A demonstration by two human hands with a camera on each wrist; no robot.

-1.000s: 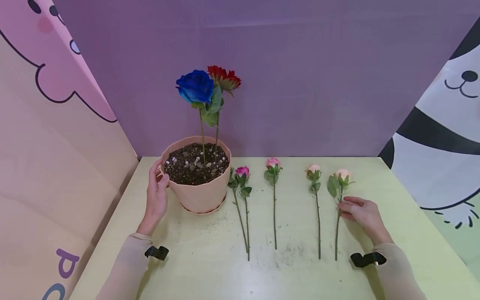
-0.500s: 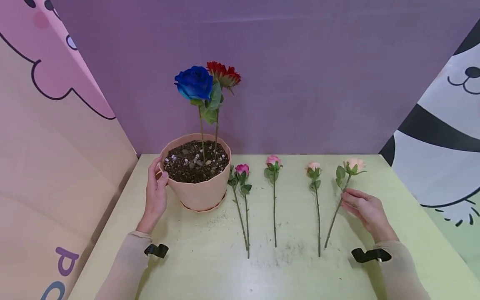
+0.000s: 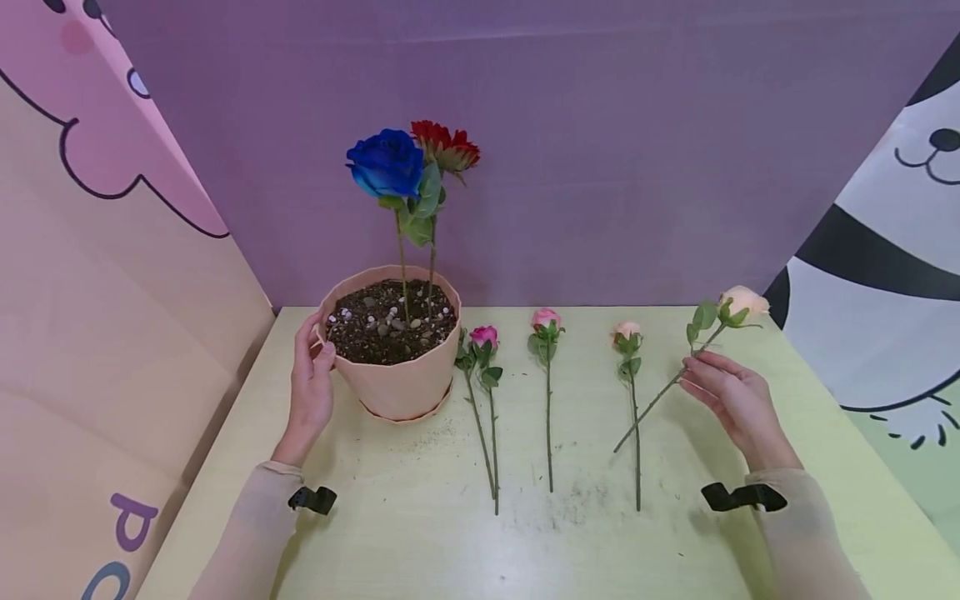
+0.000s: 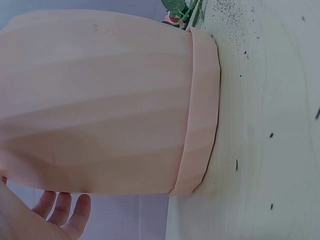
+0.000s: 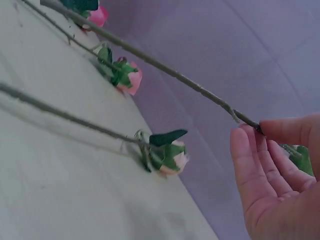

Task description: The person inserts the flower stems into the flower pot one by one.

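Note:
My right hand (image 3: 738, 406) pinches the stem of a pale peach rose (image 3: 742, 305), lifted off the table and tilted, bloom to the upper right. In the right wrist view thumb and fingers of the hand (image 5: 280, 175) meet on the stem (image 5: 175, 75). My left hand (image 3: 311, 392) holds the left side of the pink pot (image 3: 397, 388), thumb at the rim. The left wrist view shows the hand's fingers (image 4: 79, 215) against the pot wall (image 4: 100, 100). A blue rose (image 3: 386, 162) and a red flower (image 3: 447, 147) stand upright in the pot's soil (image 3: 375, 333).
On the table (image 3: 420, 533) lie a smaller peach rose (image 3: 627, 333), a pink rose (image 3: 546, 320) and, right of the pot, a magenta rose (image 3: 484, 337) with another stem beside it. Dark crumbs are scattered in front. A purple backdrop (image 3: 600, 167) stands behind.
The right hand has lifted the peach rose and tilted it, so its bloom moved up and right and its lower stem end swung left. The left hand stays on the pot.

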